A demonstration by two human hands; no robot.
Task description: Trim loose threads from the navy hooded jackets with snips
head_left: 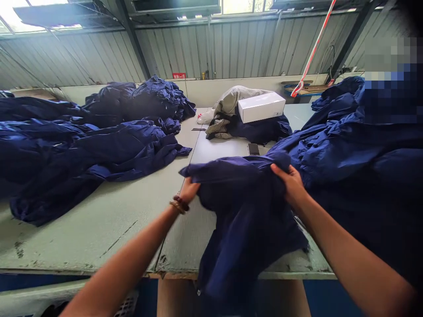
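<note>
A navy blue work garment (244, 207) hangs from my two hands over the front edge of a pale green table (99, 233). My left hand (189, 191) pinches one edge of the cloth, with beaded bracelets (179, 204) on that wrist. My right hand (291, 185) grips the cloth's upper edge, close to a large heap of navy garments (357, 167) on the right. Folds of the cloth hide its shape, so I cannot tell which part each hand holds.
More navy garments (82, 149) lie heaped on the left of the table. Farther off are a white box (261, 107) on a beige bag (231, 103) and a dark phone (253, 149). A red-and-white strap (312, 48) hangs before a corrugated metal wall (224, 48).
</note>
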